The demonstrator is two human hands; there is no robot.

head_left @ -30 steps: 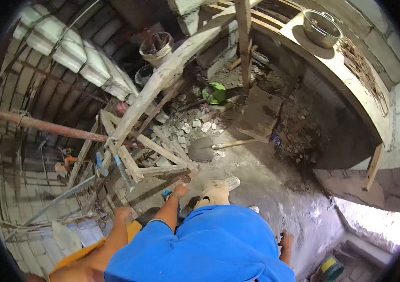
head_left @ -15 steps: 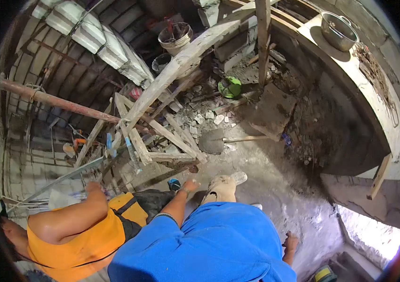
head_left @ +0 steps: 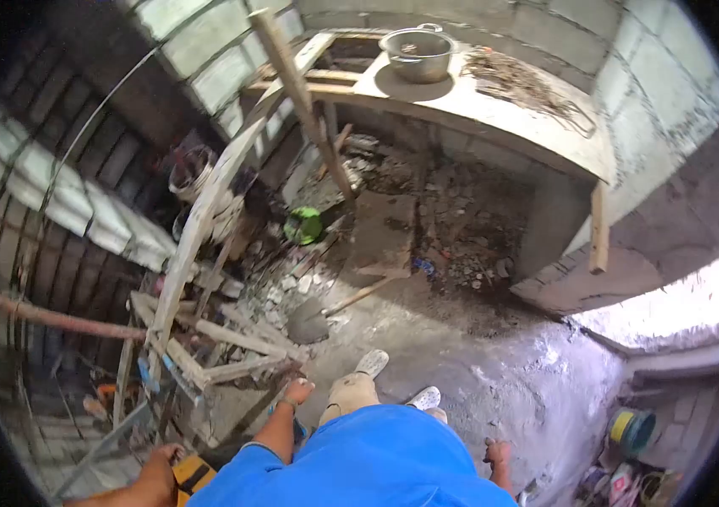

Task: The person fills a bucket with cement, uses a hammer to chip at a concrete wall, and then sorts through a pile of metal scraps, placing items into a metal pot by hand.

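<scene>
A grey, patchy floor spreads below pale block walls, and along the far side runs a raised desk with a wooden edge. A long pale beam slants down to a wooden frame at the left, just beyond the wearer's blue shirt. A stained board rests amid rubble, and a shovel lies near the frame, its handle reaching toward that board. On the desk sit a metal pot and, beside it, tangled wire. A teal bucket with a yellow band is at lower right; a green basin lies by the rubble. The left hand is near the frame's end, the right hand above the floor; whether either grips anything cannot be told.
</scene>
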